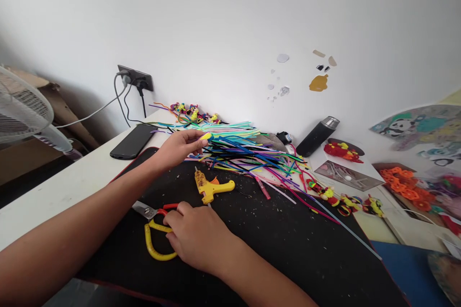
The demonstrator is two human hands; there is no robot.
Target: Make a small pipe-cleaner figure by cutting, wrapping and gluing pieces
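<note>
My left hand (182,146) pinches a small yellow-and-blue fuzzy piece (206,137), apparently pipe cleaner, in front of the pile. My right hand (198,235) is closed on the handles of the scissors (153,249), which have red and yellow loops. Their blades point left over the black mat (273,259) and are partly hidden by my left arm. Just beyond my right hand lies a yellow glue gun (211,186), its nozzle pointing away from me. A large heap of colourful pipe cleaners (248,153) spreads along the back of the mat.
Left of the heap lies a black phone (133,142). Finished pipe-cleaner figures (194,111) sit by the wall, and more figures (345,203) at the right. A black flask (319,136) leans near a white box (345,175). A fan (23,105) stands far left.
</note>
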